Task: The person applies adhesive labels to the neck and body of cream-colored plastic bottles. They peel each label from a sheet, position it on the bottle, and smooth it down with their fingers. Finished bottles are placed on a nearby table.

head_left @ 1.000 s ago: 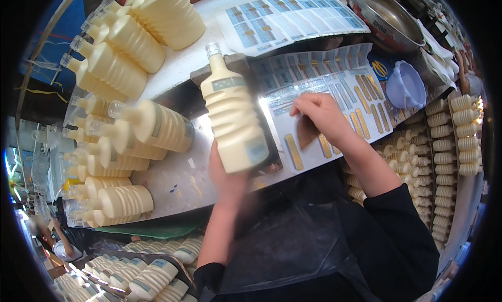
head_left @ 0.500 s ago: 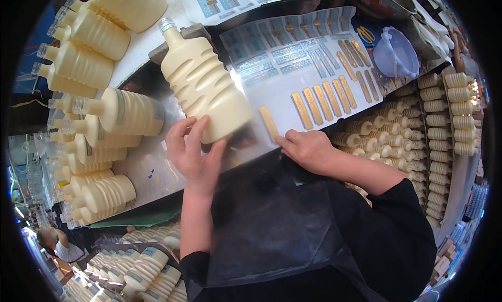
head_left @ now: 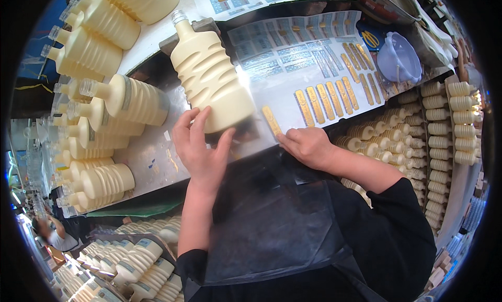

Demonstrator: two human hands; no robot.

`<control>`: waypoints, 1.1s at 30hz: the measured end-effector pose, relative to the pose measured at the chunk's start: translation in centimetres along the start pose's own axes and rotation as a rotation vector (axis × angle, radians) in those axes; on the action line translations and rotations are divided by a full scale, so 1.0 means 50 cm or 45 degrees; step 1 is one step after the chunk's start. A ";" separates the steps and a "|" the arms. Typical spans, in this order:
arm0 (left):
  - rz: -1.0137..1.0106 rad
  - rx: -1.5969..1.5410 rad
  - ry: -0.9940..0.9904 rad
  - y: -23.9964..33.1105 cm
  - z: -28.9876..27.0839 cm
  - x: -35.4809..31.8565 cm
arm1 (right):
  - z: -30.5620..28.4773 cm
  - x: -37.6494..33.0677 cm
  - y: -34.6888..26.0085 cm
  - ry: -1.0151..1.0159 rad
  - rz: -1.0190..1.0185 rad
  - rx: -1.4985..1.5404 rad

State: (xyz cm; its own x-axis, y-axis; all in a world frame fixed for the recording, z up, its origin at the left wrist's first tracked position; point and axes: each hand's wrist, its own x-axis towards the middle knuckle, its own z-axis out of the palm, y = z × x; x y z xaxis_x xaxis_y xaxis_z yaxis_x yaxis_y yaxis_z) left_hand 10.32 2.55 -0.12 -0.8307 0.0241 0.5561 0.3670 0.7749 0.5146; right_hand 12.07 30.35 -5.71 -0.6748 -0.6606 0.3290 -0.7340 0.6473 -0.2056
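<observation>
A cream plastic bottle (head_left: 212, 74) with a clear neck and wavy moulded ridges lies tilted on the bench, its neck against a grey block (head_left: 205, 25). My left hand (head_left: 201, 145) is at its base, fingertips touching the lower left edge, thumb spread apart from it. My right hand (head_left: 306, 147) pinches the lower end of a narrow gold label strip (head_left: 269, 119) between thumb and forefinger. To the right of that strip, several more gold strips (head_left: 324, 100) lie in a row on a pale sheet (head_left: 282, 100).
Cream bottles (head_left: 138, 100) crowd the bench's left side, necks pointing left. Silvery-blue labels (head_left: 303, 58) cover the sheet's far part. A lavender bucket (head_left: 398, 58) stands at the far right. Stacked bottles (head_left: 384, 132) fill the space right of the bench; others (head_left: 138, 260) are at lower left.
My left thumb has moved off the bottle's base and the hand has opened wider. My right hand stays on the gold strip. The whole view has shifted slightly.
</observation>
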 end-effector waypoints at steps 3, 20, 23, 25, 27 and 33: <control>0.032 0.001 -0.001 0.012 -0.004 -0.010 | -0.001 0.009 0.016 -0.012 0.103 0.276; -1.314 -1.651 -0.350 0.140 0.019 0.058 | -0.223 0.144 0.000 0.258 -0.369 -0.064; -1.278 -1.674 -0.184 0.142 0.016 0.069 | -0.186 0.134 0.035 0.452 -0.172 0.053; -1.235 -1.604 -0.118 0.151 0.015 0.078 | -0.174 0.120 0.044 0.468 0.187 0.486; -1.170 -1.608 -0.066 0.157 0.019 0.090 | -0.187 0.136 0.021 0.286 0.705 1.230; -1.053 -1.320 -0.120 0.166 0.032 0.128 | -0.153 0.212 0.024 -0.049 1.067 2.214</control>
State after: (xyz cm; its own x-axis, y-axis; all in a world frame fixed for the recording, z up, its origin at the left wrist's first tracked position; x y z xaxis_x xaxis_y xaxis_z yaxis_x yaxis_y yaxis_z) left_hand 7.38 10.13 6.67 -0.9724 -0.1421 -0.1850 -0.1448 -0.2539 0.9563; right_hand 4.64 27.03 4.60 -0.8249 -0.4528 -0.3382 0.4847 -0.2588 -0.8355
